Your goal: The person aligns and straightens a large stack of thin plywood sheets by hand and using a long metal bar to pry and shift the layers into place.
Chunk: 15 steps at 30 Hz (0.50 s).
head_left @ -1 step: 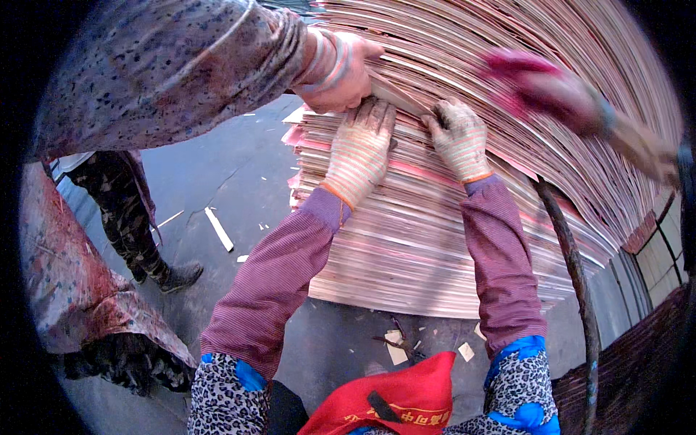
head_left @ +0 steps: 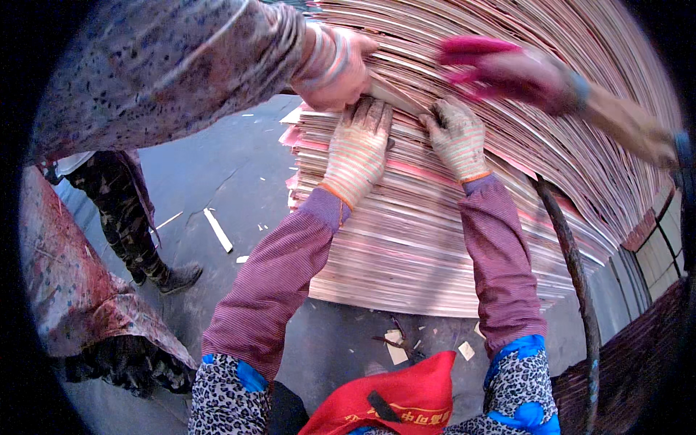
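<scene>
A tall stack of thin wood veneer sheets (head_left: 406,239), pinkish and tan at the edges, fills the middle. My left hand (head_left: 357,148), in a striped, dirt-stained knit glove, has its fingers curled over sheet edges on the stack's left part. To its right my right hand (head_left: 458,138), gloved alike, grips the edge in the same way; the fingertips of both are partly hidden. Between them a tan sheet edge (head_left: 395,94) slants up from the stack. Another person's bare-looking hand (head_left: 337,69) holds that edge beside my left hand.
The other person's pink-gloved hand (head_left: 500,69), blurred, hovers over the sheets at the upper right. A dark curved pole (head_left: 569,254) stands at the stack's right. Wood scraps (head_left: 218,230) litter the grey floor (head_left: 217,174). A person's camouflage-trousered leg (head_left: 116,217) shows at left.
The other person's pink-gloved hand has moved left across the sheets. My hands stay almost in place on the stack.
</scene>
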Each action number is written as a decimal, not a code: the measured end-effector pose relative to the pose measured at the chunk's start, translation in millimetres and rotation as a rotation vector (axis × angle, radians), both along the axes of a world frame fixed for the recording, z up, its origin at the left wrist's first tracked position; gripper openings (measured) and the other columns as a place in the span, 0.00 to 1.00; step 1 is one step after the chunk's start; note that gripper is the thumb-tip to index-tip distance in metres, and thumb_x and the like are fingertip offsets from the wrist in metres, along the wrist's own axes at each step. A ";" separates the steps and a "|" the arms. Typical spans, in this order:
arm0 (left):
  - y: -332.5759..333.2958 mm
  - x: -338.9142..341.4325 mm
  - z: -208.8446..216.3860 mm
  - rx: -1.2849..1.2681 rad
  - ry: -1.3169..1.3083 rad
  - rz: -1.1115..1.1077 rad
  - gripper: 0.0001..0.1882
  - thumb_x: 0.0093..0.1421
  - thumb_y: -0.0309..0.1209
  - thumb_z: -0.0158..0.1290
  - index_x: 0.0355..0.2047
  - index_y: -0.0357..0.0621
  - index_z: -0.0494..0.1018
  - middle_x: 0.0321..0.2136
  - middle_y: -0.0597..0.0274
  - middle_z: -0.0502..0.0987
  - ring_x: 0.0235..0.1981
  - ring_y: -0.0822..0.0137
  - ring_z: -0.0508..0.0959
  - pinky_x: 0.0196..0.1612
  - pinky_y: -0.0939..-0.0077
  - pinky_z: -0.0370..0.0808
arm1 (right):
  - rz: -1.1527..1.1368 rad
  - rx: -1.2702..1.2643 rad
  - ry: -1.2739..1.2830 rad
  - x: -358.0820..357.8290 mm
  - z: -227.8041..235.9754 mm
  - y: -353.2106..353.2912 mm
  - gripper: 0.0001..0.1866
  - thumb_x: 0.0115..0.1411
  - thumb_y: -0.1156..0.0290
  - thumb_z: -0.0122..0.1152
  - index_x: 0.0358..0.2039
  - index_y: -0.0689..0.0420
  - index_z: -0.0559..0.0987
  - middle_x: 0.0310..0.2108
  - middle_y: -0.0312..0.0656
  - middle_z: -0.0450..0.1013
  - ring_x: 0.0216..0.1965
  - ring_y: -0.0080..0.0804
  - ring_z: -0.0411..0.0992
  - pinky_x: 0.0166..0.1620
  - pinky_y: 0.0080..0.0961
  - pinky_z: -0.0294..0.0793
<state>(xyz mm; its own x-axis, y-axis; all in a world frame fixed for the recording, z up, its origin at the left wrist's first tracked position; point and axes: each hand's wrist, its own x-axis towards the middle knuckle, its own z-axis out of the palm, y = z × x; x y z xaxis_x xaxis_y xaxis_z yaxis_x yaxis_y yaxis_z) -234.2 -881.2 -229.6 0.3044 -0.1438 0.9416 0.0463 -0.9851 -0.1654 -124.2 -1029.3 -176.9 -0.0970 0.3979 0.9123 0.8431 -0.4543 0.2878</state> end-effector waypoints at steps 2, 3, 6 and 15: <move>2.1 6.6 -4.3 0.034 -0.041 -0.018 0.24 0.52 0.37 0.50 0.47 0.33 0.69 0.48 0.48 0.70 0.52 0.52 0.67 0.57 0.53 0.60 | 0.041 0.064 -0.075 12.1 -5.4 -1.0 0.14 0.48 0.61 0.66 0.28 0.58 0.77 0.25 0.47 0.72 0.30 0.45 0.72 0.33 0.40 0.72; -0.3 6.0 -3.0 0.003 -0.019 -0.043 0.24 0.52 0.36 0.50 0.46 0.33 0.69 0.47 0.48 0.70 0.52 0.53 0.68 0.56 0.53 0.61 | 0.037 0.048 -0.055 11.7 -5.2 -1.5 0.14 0.48 0.61 0.66 0.29 0.58 0.77 0.25 0.47 0.72 0.30 0.46 0.72 0.33 0.40 0.72; -2.0 4.1 2.0 -0.066 0.028 -0.085 0.22 0.52 0.36 0.49 0.45 0.35 0.70 0.45 0.49 0.71 0.50 0.53 0.69 0.52 0.53 0.64 | -0.053 0.005 0.036 -0.1 -5.1 -3.3 0.14 0.47 0.63 0.66 0.29 0.59 0.77 0.26 0.48 0.72 0.32 0.47 0.72 0.34 0.40 0.72; 15.1 34.6 -21.1 -0.343 0.018 -0.158 0.15 0.58 0.35 0.43 0.39 0.41 0.75 0.37 0.48 0.76 0.51 0.50 0.69 0.53 0.50 0.63 | 0.031 0.095 -0.077 1.4 -15.6 3.1 0.15 0.44 0.72 0.66 0.33 0.59 0.75 0.33 0.51 0.72 0.37 0.49 0.72 0.39 0.40 0.72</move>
